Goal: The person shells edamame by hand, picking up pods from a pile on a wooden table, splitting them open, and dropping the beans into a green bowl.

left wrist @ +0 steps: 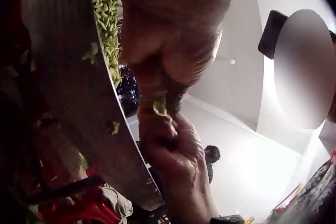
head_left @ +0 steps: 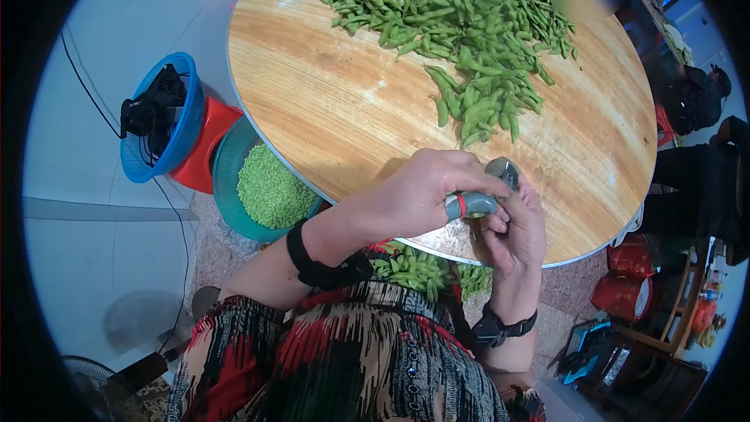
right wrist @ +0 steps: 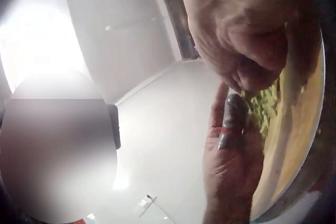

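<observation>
Both hands meet over the near edge of the round wooden table (head_left: 328, 109). A green soybean pod (left wrist: 159, 107) shows between their fingertips in the left wrist view, mostly hidden by the fingers. My left hand (head_left: 433, 184) pinches it, its thumb wearing a grey cover with a red band (right wrist: 229, 121). From the other side my right hand (head_left: 525, 230) also pinches at the pod, with a grey cover (head_left: 502, 172) on one of its digits. Beyond the hands, a big heap of green soybean pods (head_left: 461, 16) spreads over the table.
A green basket (head_left: 226, 180) of shelled beans (head_left: 273, 187) stands below the table at left. Behind it a blue basin (head_left: 191, 70) with black gear rests on a red stool (head_left: 215, 137). More pods (head_left: 418, 270) lie at the lap, under the table edge.
</observation>
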A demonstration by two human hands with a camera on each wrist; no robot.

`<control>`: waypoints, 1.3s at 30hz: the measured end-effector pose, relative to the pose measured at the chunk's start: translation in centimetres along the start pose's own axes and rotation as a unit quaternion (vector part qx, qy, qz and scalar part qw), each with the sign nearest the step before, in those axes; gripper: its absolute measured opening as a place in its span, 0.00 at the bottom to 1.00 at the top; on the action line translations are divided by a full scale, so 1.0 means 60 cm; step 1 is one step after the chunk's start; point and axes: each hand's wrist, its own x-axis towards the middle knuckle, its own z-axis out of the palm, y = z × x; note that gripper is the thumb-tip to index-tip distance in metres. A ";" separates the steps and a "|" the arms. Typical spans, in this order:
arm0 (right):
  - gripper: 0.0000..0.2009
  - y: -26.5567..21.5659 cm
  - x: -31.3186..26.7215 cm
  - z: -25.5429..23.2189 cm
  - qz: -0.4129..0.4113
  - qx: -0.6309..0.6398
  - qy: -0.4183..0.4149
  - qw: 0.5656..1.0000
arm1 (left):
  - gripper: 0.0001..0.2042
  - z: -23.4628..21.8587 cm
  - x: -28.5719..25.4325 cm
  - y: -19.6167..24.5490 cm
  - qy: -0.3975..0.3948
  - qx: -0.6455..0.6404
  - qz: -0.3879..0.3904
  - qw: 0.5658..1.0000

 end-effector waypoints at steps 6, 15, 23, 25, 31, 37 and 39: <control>0.09 0.003 0.000 0.023 -0.107 -0.059 0.045 0.991 | 0.09 0.018 0.000 -0.009 0.071 -0.119 -0.055 0.989; 0.08 0.007 -0.005 0.038 -0.153 -0.154 0.073 0.973 | 0.06 0.010 -0.006 -0.013 0.005 -0.440 -0.221 0.870; 0.08 0.028 0.006 0.044 -0.262 -0.261 0.102 0.924 | 0.07 0.009 -0.015 -0.023 0.045 -0.613 -0.256 0.746; 0.08 0.031 0.008 0.050 -0.328 -0.339 0.126 0.873 | 0.06 0.010 -0.021 -0.033 0.040 -0.639 -0.241 0.729; 0.10 0.023 -0.016 0.045 -0.261 -0.212 0.078 0.939 | 0.06 0.007 -0.026 -0.029 -0.036 -0.696 -0.235 0.678; 0.10 0.014 -0.037 0.064 -0.210 -0.156 0.063 0.963 | 0.10 -0.010 -0.040 0.005 -0.094 -0.689 -0.244 0.676; 0.10 0.015 -0.040 0.069 -0.211 -0.154 0.061 0.963 | 0.10 -0.013 -0.048 0.009 -0.090 -0.681 -0.252 0.682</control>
